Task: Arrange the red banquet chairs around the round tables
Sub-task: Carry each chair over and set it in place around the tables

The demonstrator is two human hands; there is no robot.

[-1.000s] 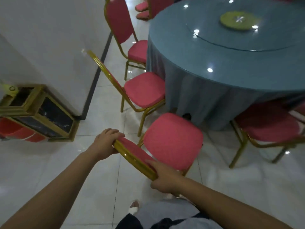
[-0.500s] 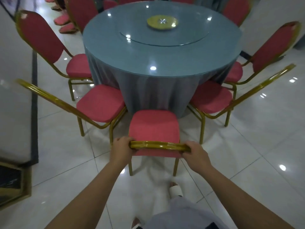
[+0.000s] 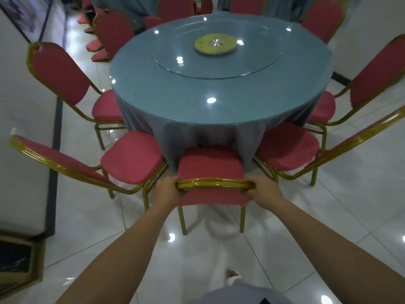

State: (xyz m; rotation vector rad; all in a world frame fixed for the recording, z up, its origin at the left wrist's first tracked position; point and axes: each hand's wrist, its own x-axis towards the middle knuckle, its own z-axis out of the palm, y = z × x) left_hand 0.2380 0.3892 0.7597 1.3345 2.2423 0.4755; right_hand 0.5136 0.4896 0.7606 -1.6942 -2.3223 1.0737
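A red banquet chair point(image 3: 210, 165) with a gold frame stands in front of me, its seat facing the round table point(image 3: 219, 93) draped in grey-blue cloth. My left hand point(image 3: 168, 189) grips the left end of its gold top rail, and my right hand point(image 3: 263, 189) grips the right end. The seat's front edge reaches the hanging cloth. A red chair point(image 3: 133, 159) stands close on its left and another point(image 3: 289, 148) close on its right, both tucked toward the table.
More red chairs ring the table, at the left point(image 3: 63, 77), right point(image 3: 372, 71) and far side. A yellow-green disc point(image 3: 215, 43) sits on the glass turntable. A white wall point(image 3: 19, 102) runs along the left, with a gold-framed cabinet point(image 3: 19, 260) at its foot.
The view has swung from the left wall to face the table squarely. The chair I hold has turned and moved in toward the cloth between its two neighbours. Both hands stay on its rail.
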